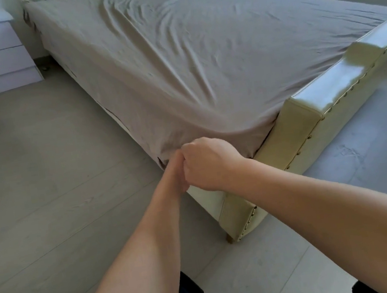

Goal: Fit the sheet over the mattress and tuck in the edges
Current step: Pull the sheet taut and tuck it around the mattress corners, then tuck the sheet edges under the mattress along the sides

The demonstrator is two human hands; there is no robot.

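1. Both hands were seen at the mattress's near corner: the right hand [209, 164] was clenched on the sheet [174, 56], the left hand [176, 171] pressed beside it, its grip impossible to tell.
2. Corner tucking was judged underway; pushing the hem under comes next.
3. Fingertips and hem were hidden beside the footboard [326, 99].

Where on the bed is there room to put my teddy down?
The wide middle of the grey-brown sheet is free, between headboard and glossy cream footboard. The near corner is crowded: left hand and right hand bunch there.
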